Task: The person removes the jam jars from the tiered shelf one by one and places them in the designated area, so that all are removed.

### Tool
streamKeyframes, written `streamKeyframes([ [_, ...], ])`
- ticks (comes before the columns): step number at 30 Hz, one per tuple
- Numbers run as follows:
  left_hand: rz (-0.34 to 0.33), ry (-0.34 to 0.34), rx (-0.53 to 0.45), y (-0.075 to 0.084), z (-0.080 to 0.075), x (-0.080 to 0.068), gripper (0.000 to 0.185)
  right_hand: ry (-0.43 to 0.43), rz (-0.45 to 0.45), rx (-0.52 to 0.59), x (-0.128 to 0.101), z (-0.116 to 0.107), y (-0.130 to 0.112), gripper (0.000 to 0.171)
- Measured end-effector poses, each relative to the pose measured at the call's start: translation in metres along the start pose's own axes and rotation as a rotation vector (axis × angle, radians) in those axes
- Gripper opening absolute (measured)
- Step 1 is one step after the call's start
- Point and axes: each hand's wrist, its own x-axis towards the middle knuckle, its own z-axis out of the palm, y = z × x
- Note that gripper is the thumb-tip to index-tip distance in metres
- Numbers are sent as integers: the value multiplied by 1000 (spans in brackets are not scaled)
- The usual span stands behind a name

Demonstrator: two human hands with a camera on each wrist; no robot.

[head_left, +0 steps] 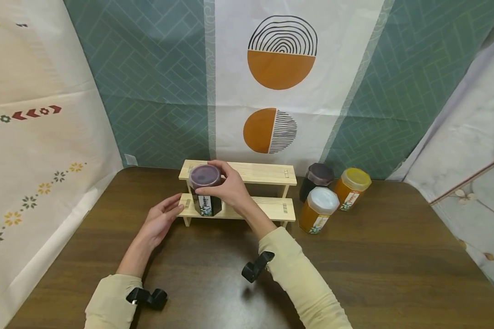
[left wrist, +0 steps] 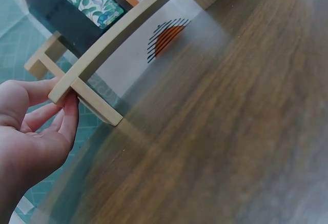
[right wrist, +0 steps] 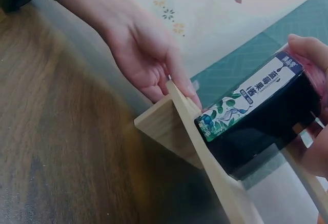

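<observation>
Dark jar (head_left: 206, 194), leaf-printed label

Dark wooden table (head_left: 395, 274) — patterned cloth backdrops (head_left: 156, 91) on three sides — even light.

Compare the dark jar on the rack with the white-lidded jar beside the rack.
The dark jar has a purple lid and near-black contents; the white-lidded jar holds orange contents. The dark jar stands on the lower step of the wooden rack, the white-lidded jar on the table. The right hand grips the dark jar; nothing touches the white-lidded jar. Both stand upright and carry a similar leafy label.
</observation>
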Motion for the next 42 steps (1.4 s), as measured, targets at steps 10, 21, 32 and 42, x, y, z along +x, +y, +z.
streamKeyframes([
  [10,-1,8,-4,-2,-3,-1,58,-43,2,19,-6,-8,-2,72],
  [21,0,11,28,-1,-6,-5,60,-30,12,108,-25,-49,-7,69],
  [32,-10,28,36,3,-10,-9,62,35,-35,193,-44,-131,-52,66],
  [42,-17,22,38,3,-16,-13,65,40,-184,347,-64,-220,-74,53],
])
